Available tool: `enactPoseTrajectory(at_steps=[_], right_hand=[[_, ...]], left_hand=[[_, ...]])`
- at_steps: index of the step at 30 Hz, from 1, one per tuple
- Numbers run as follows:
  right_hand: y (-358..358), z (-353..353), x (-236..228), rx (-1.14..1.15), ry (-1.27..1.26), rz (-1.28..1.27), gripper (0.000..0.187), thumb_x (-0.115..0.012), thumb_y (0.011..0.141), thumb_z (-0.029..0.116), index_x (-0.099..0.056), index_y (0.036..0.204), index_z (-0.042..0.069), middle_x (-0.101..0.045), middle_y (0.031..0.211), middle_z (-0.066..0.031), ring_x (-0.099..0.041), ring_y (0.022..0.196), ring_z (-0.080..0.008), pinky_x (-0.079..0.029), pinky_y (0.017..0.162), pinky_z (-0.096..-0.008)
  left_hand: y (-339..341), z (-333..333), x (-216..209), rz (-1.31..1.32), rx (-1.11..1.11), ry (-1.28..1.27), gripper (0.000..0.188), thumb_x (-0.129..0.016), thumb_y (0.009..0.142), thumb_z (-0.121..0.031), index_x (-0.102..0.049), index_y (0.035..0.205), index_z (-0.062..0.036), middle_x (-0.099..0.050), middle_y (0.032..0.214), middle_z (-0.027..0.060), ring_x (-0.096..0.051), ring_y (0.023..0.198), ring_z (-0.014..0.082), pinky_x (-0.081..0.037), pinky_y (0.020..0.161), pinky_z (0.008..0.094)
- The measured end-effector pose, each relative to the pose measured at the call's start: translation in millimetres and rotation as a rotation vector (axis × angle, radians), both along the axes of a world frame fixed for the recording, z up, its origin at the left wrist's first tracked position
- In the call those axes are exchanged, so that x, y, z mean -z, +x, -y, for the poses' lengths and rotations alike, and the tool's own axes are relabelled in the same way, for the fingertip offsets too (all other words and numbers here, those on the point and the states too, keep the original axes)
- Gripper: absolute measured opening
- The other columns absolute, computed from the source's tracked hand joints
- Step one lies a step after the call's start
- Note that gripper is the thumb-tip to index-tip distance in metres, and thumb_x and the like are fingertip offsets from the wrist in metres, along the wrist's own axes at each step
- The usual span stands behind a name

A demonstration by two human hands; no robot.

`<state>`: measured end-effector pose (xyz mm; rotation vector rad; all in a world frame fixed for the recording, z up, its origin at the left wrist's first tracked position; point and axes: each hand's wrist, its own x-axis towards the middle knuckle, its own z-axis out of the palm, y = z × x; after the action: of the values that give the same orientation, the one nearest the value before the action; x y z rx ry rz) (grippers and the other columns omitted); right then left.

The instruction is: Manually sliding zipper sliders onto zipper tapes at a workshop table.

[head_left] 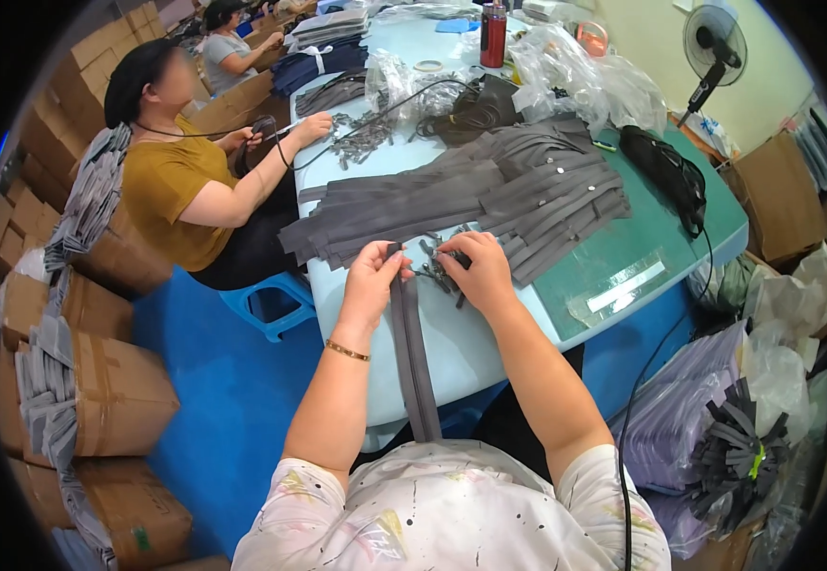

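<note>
My left hand [371, 282] pinches the upper end of a long grey zipper strip [414, 357]. The strip hangs over the table's near edge toward my lap. Just to its right, my right hand [482, 270] is bent over a small pile of dark zipper pulls [429, 249]. Its thumb and fingertips are drawn together among the pieces, and what lies between them is too small to make out. Beyond both hands, many flat grey zipper strips [404, 202] are spread in a thick layer across the pale table [356, 376].
A green cutting mat [580, 303] covers the table's right side, with a black pouch [665, 176] and trailing cable. A co-worker [180, 176] sits at the left, handling a dark item near another pile of pulls [361, 143]. Cardboard boxes [123, 381] line the left; wrapped bundles [684, 404] stand right.
</note>
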<state>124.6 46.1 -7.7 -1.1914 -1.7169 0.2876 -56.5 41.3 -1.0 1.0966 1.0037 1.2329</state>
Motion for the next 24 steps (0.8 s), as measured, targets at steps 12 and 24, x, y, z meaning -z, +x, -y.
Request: enactPoseTrajectory(at_steps=[12, 24], right_hand=[[-4.6, 9.4, -15.2, -0.225, -0.022, -0.266, 0.022, -0.062, 0.077, 0.0, -0.065, 0.098, 0.007, -0.062, 0.083, -0.0058, -0.059, 0.065, -0.0161, -0.047, 0.055, -0.0244], [-10.4, 15.2, -11.2, -0.172, 0.114, -0.025, 0.025, -0.064, 0.076, 0.004, -0.065, 0.1, 0.009, -0.058, 0.075, -0.0055, -0.058, 0.063, -0.0193, -0.047, 0.055, -0.0282]], left_hand=[[14.9, 15.6, -17.1, 0.176, 0.202, -0.106, 0.014, -0.057, 0.087, -0.01, -0.058, 0.099, -0.0028, -0.062, 0.087, 0.0024, -0.06, 0.075, 0.011, -0.047, 0.068, 0.0233], [14.2, 15.7, -14.4, 0.187, 0.178, -0.128, 0.008, -0.056, 0.087, -0.008, -0.057, 0.093, -0.0033, -0.061, 0.087, 0.0043, -0.06, 0.075, 0.0127, -0.049, 0.068, 0.0242]])
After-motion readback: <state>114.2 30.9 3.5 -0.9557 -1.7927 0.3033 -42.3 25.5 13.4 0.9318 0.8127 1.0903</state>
